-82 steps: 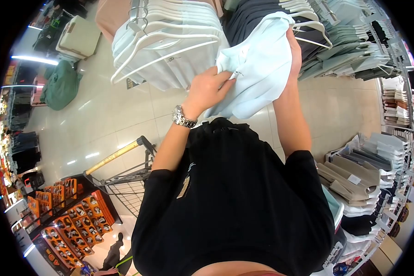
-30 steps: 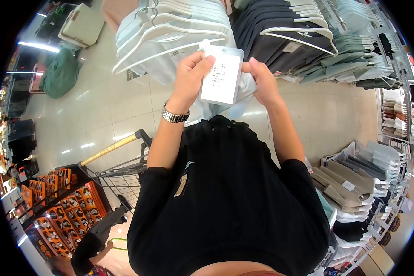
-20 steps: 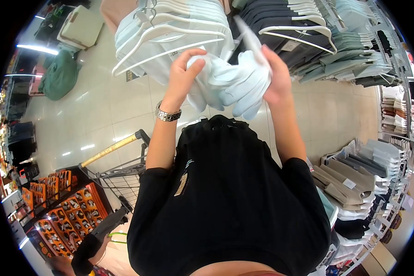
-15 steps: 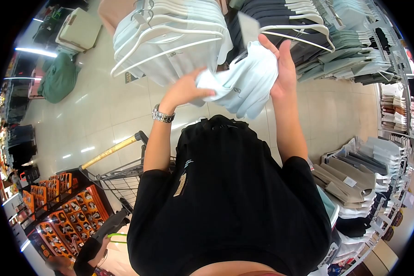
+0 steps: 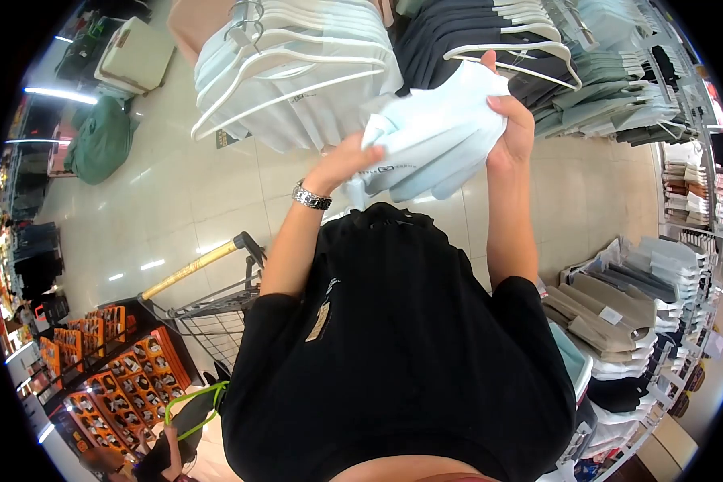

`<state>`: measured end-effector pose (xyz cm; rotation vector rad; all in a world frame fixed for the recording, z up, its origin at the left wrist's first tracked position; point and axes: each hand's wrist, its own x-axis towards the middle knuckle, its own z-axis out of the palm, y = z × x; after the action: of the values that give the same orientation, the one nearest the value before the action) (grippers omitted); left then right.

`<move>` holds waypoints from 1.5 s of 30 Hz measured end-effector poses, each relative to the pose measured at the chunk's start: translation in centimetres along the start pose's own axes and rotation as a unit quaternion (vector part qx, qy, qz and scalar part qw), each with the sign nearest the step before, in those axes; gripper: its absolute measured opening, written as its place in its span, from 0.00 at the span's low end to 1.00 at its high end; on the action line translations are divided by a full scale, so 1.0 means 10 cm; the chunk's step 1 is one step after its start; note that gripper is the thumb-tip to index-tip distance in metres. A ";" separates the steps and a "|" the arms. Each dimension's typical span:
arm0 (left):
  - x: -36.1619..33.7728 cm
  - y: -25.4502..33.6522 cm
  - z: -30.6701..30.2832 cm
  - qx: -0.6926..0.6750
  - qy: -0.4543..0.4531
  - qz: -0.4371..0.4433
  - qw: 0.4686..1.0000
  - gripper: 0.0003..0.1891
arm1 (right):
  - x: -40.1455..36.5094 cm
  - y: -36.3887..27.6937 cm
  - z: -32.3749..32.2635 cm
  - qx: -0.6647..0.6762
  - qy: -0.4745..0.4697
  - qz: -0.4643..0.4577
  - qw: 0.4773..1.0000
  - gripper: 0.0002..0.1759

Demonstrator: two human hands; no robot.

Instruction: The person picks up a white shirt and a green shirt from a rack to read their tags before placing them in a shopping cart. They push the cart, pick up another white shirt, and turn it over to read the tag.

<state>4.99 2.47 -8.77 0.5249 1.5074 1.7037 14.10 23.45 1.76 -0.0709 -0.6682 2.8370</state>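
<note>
Between my hands is a pale blue T-shirt (image 5: 438, 132), bunched in folds, with a small dark printed logo low on its front. My left hand (image 5: 348, 163), with a metal watch (image 5: 311, 196) on its wrist, grips the shirt's left side, thumb on top. At the other side my right hand (image 5: 512, 132) holds the cloth, its thumb over the edge. Just beyond the shirt hang white shirts on white hangers (image 5: 297, 72), and dark grey shirts (image 5: 442, 48) beside them.
A shopping cart (image 5: 209, 321) with a yellow handle stands at my left. Folded clothes (image 5: 610, 313) fill a rack on the right. Grey-green shirts (image 5: 602, 104) hang at upper right. Orange display boxes (image 5: 128, 377) and a person holding a green hanger (image 5: 186, 394) are at lower left.
The shirt has been spread wider and turned, its logo now lower and more level. My right hand has moved slightly right and closed on the cloth; my left has shifted a little right.
</note>
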 end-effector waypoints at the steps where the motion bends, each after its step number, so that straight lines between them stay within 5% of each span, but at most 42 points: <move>1: -0.01 0.07 0.03 0.086 -0.105 0.044 0.990 0.30 | 0.03 -0.02 -0.03 0.017 0.003 -0.006 1.000 0.32; 2: -0.03 0.14 0.07 0.170 -0.208 0.087 0.959 0.32 | 0.05 -0.04 -0.07 0.018 0.004 -0.009 1.000 0.32; 4: -0.04 0.15 0.15 0.172 -0.222 0.051 0.958 0.32 | 0.09 -0.08 -0.17 0.046 -0.007 -0.005 0.999 0.31; 5: -0.09 0.12 0.19 0.006 -0.156 0.034 0.987 0.32 | 0.09 -0.08 -0.21 0.047 -0.007 -0.008 0.999 0.31; 7: -0.15 0.19 0.25 -0.295 -0.086 0.033 0.951 0.29 | 0.11 -0.06 -0.28 -0.055 0.016 -0.034 0.998 0.30; 8: -0.18 0.25 0.27 -0.291 -0.088 0.034 0.952 0.29 | 0.13 -0.01 -0.38 -0.125 -0.007 -0.045 0.991 0.30; 10: -0.22 0.57 0.40 -0.517 -0.081 -0.020 0.852 0.25 | 0.21 0.28 -0.71 -0.124 -0.054 -0.049 0.990 0.30; 14: -0.13 0.58 0.38 -0.511 -0.088 0.000 0.855 0.21 | -0.11 0.91 -1.03 -0.290 0.018 0.239 0.927 0.31; 17: -0.17 0.65 0.39 -0.515 -0.070 -0.009 0.854 0.20 | -0.26 1.23 -1.27 -0.332 -0.077 0.280 0.897 0.39; 18: -0.18 0.67 0.40 -0.515 -0.067 -0.011 0.854 0.20 | -0.32 1.26 -1.30 -0.330 -0.077 0.282 0.898 0.39; 20: -0.19 0.71 0.40 -0.496 -0.059 -0.008 0.866 0.19 | -0.43 1.29 -1.36 0.066 -0.152 0.223 0.961 0.48; 24: -0.19 0.74 0.39 -0.497 -0.071 -0.042 0.864 0.19 | -0.48 1.13 -1.11 -0.073 -0.177 0.137 0.972 0.56; 25: -0.20 0.76 0.39 -0.488 -0.067 -0.060 0.868 0.19 | -0.50 1.06 -0.88 -0.157 -0.117 0.106 0.975 0.43; 26: -0.21 0.75 0.40 -0.480 -0.063 -0.078 0.871 0.19 | -0.48 1.03 -0.74 -0.157 -0.116 0.109 0.975 0.43; 28: -0.26 0.73 0.35 -0.466 -0.061 -0.068 0.880 0.19 | -0.39 0.95 -0.54 -0.181 0.093 0.032 0.979 0.29; 30: -0.30 0.75 0.29 -0.445 -0.044 -0.037 0.894 0.20 | -0.32 0.76 -0.27 -0.117 0.161 -0.043 0.979 0.16; 32: -0.35 0.72 0.20 -0.437 -0.044 -0.019 0.898 0.21 | -0.29 0.51 -0.53 -0.057 -0.089 -0.042 0.994 0.13; 36: -0.39 0.68 0.09 -0.381 0.003 -0.008 0.925 0.20 | -0.17 0.26 -0.40 -0.014 -0.109 -0.047 0.993 0.13; 40: -0.43 0.71 0.12 -0.458 -0.023 -0.013 0.888 0.19 | -0.10 0.27 -0.54 0.014 -0.166 -0.015 0.986 0.13; 42: -0.43 0.70 0.14 -0.474 -0.043 0.000 0.880 0.20 | -0.12 0.41 -0.60 0.074 -0.101 -0.009 0.992 0.13; 44: -0.41 0.70 0.18 -0.492 -0.070 0.024 0.868 0.20 | -0.10 0.54 -0.85 0.066 -0.137 0.017 0.988 0.15; 45: -0.41 0.68 0.20 -0.493 -0.069 0.025 0.867 0.20 | -0.10 0.62 -0.89 -0.013 -0.033 0.061 0.997 0.18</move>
<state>7.03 0.67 -1.04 0.1154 0.3725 2.1345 14.70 21.71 -8.93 -0.0229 -0.7397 2.9601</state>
